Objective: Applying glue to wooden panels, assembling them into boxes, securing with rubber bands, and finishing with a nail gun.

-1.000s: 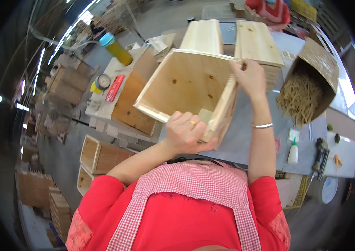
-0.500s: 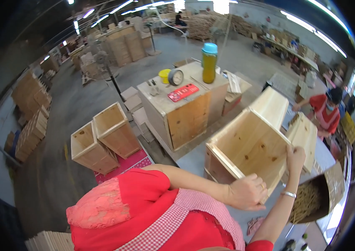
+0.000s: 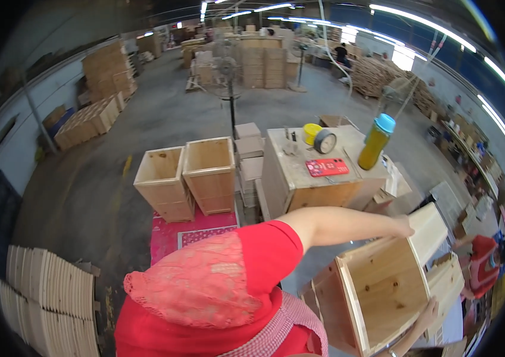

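Note:
A pale, open-topped wooden box [image 3: 386, 288] lies tilted in front of me at the right, its opening facing me. My left arm reaches across above it, and my left hand [image 3: 403, 226] is closed at its far upper edge; the fingertips are partly hidden. At the right side of the opening my right hand [image 3: 427, 313] grips the rim, with fingers over the edge. Behind this box are another pale wooden box [image 3: 429, 231] and a further wooden piece [image 3: 444, 284] beside it.
Two open wooden boxes [image 3: 209, 172] stand on a pink-covered surface [image 3: 165, 232] at left. A cabinet [image 3: 276, 172] bears a red phone [image 3: 327, 167], a round gauge [image 3: 325, 141], a yellow tub and a bottle [image 3: 376, 141]. Stacked panels [image 3: 53, 291] stand lower left. A co-worker [image 3: 483, 265] in red is at right.
My view has swung left, so the surroundings shift right. My left hand has moved from the box's near rim to its far upper edge. My right hand stays on the right rim.

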Tool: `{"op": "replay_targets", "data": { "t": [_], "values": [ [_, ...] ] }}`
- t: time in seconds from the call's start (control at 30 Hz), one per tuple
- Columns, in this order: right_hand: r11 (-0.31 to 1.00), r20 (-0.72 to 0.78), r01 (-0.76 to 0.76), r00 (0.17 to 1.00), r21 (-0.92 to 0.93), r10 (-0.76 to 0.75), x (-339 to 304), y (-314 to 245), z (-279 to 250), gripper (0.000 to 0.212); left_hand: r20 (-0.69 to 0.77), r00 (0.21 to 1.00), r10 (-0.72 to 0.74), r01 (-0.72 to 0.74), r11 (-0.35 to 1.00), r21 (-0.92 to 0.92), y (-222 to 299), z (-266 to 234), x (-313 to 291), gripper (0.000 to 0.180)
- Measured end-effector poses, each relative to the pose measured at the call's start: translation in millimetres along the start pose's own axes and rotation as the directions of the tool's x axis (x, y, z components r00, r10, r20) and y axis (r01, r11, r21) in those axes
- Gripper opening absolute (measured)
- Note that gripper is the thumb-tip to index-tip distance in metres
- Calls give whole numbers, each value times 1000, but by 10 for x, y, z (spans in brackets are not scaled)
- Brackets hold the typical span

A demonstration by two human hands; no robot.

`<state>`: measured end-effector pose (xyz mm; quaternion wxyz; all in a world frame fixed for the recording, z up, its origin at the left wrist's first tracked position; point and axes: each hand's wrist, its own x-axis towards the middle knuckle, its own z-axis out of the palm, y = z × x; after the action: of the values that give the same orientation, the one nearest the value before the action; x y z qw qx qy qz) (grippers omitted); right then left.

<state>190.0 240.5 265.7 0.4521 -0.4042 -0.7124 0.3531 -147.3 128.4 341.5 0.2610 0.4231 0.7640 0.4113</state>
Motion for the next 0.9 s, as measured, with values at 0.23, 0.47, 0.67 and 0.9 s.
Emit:
{"op": "replay_targets", "data": {
  "t": [0.23,0.47,0.67,0.9],
  "values": [
    [973,-18,-200,980,-114,199,-67,-101,-39,44,-73,994,78,-89,983,-163,-324,144,74,38],
    [976,28,-213,976,-47,214,-169,-384,22,56,-159,985,64,-77,994,-77,-215,112,-109,41],
    [959,-19,-281,960,-46,281,-236,-452,39,56,-175,906,387,-306,881,360,-77,53,-206,40],
    [918,19,-350,936,188,353,-374,-632,41,53,457,665,590,-727,373,576,698,612,-205,58]
  ]
}}
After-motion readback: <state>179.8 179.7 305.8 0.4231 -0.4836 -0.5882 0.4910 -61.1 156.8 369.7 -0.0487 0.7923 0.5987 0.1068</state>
